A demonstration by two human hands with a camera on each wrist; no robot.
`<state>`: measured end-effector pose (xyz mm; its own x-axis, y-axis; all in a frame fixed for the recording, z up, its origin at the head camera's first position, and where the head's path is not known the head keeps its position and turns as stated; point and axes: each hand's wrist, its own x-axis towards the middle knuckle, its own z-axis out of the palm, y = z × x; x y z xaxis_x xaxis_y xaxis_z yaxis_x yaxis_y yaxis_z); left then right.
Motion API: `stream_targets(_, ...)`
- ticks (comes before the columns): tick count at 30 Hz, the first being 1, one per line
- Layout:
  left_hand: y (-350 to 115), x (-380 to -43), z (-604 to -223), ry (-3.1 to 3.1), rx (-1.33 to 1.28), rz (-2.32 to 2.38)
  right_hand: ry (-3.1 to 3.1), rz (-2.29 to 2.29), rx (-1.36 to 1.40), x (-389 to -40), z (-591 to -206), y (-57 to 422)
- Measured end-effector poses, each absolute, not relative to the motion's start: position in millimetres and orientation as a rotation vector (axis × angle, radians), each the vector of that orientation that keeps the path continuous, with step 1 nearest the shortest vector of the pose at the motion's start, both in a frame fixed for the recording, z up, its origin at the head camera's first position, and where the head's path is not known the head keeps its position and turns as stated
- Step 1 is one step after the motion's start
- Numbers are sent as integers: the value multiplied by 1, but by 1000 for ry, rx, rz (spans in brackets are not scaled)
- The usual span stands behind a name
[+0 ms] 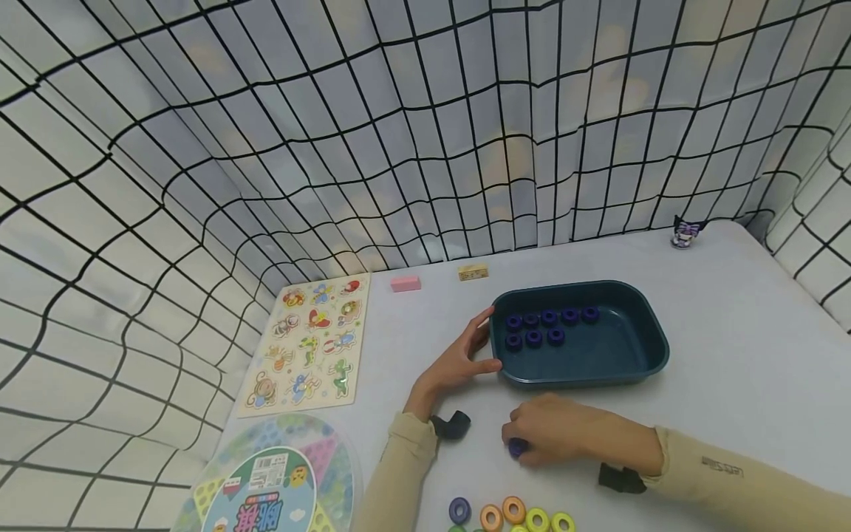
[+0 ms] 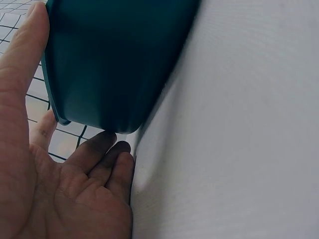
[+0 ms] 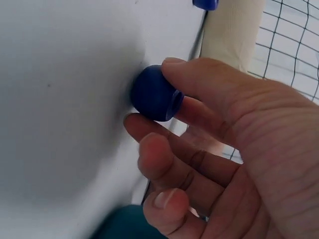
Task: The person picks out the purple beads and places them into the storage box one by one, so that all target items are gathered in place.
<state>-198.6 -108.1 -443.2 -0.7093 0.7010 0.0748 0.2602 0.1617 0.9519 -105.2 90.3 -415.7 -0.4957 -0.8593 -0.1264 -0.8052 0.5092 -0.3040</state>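
A dark teal tray (image 1: 634, 347) sits on the white table with several dark blue ring beads (image 1: 548, 318) in two rows at its left side. My left hand (image 1: 459, 362) rests against the tray's left end, thumb at the near corner and fingers reaching along the far side; in the left wrist view its fingers lie fairly straight beside the tray wall (image 2: 109, 64). In front of the tray, my right hand (image 1: 555, 428) pinches a blue ring bead (image 3: 155, 93) between thumb and fingers, low over the table.
Loose ring beads, blue (image 1: 459, 510), orange (image 1: 514, 509) and yellow (image 1: 537, 520), lie at the near edge. On the left are an insect picture board (image 1: 306, 347) and a round game box (image 1: 266, 488). Pink (image 1: 405, 284) and yellow blocks (image 1: 473, 273) and a small figurine (image 1: 685, 232) stand at the back.
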Motion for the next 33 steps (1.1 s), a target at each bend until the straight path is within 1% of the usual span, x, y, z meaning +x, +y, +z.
stream_targets(11,-107,-198,-443,2073,910,1573,2549,-439,-1214,-111,-392,122)
stream_targets(17,-108,-200,-446,2060,916,1582,2614,-496,-1188,-121,-378,145)
stream_targets(27,-109,-200,-446,2047,919,1579,2756,-445,-1124,-155,-372,175)
stream_targets(33,-110,-200,-447,2036,919,1589,2737,-406,-1004,-181,-371,188)
